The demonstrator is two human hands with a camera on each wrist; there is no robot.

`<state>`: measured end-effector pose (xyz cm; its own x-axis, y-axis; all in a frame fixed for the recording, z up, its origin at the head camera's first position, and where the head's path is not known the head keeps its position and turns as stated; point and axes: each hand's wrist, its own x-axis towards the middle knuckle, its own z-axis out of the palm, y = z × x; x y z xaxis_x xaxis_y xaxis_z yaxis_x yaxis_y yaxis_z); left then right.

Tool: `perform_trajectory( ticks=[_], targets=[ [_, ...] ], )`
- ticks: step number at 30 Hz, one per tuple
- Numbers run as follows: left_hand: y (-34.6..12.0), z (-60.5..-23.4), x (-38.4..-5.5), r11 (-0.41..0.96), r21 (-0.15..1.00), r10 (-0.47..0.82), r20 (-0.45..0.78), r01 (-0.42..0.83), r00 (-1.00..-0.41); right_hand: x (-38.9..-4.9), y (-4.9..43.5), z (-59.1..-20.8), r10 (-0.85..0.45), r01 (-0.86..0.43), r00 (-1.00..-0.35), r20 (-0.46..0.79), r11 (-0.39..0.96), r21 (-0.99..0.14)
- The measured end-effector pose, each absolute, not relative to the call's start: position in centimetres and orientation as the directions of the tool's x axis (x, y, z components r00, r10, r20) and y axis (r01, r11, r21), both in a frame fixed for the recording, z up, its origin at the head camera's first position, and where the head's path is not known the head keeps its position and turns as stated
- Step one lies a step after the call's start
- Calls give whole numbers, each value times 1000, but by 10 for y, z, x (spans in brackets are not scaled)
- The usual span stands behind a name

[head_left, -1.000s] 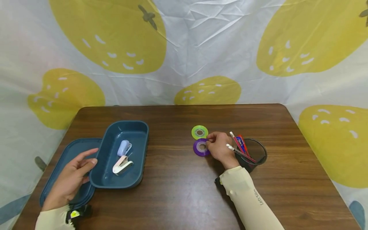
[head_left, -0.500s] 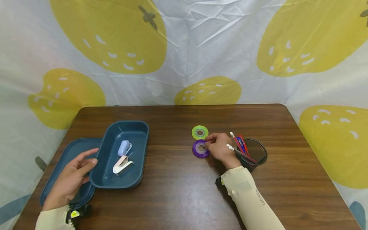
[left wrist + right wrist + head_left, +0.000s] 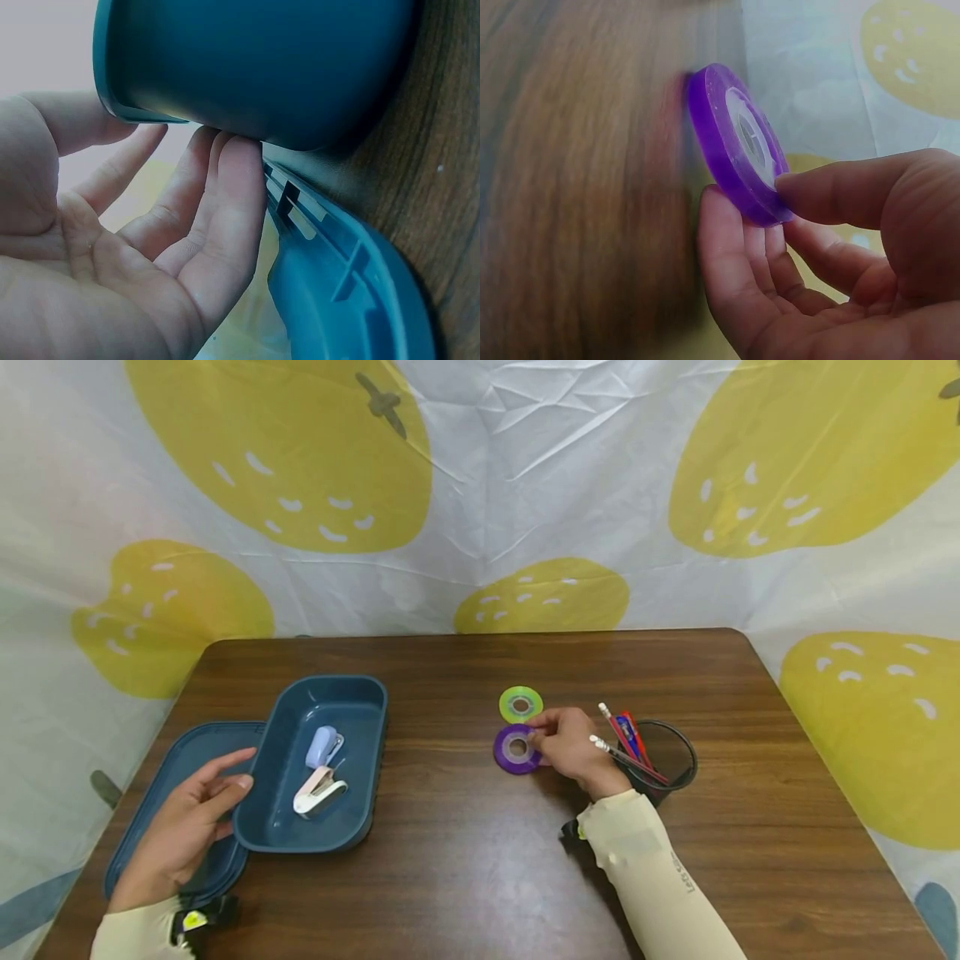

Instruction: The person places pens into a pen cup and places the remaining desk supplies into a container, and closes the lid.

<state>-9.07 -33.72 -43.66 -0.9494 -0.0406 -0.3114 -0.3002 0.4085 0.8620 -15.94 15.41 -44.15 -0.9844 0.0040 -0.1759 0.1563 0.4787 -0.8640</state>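
My right hand pinches a purple roll of tape between thumb and fingers. In the right wrist view the purple roll stands tilted near the tabletop, the thumb at its white core. Just behind it lies a green roll of tape. On the left, my left hand rests against the near-left side of a blue rectangular tray. Its fingertips touch the outer wall under the rim, with the thumb close to the lip. A lilac stapler and a white stapler lie in the tray.
A blue lid lies under the left hand, partly beneath the tray. Right of the right hand stands a black pen cup holding pencils and red and blue pens. A fruit-print cloth hangs behind the table.
The purple roll has shifted slightly left and turned in my right hand's fingers, showing more of it. My left hand and the tray have stayed put.
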Motion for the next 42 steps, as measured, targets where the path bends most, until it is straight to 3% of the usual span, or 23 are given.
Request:
perform_trajectory(
  ticks=[42],
  targets=[
    [-338, -435, -88, 385, 885, -27, -273, -262, -962, -177, 95, -399, -174, 117, -973, -152, 199, -973]
  ],
)
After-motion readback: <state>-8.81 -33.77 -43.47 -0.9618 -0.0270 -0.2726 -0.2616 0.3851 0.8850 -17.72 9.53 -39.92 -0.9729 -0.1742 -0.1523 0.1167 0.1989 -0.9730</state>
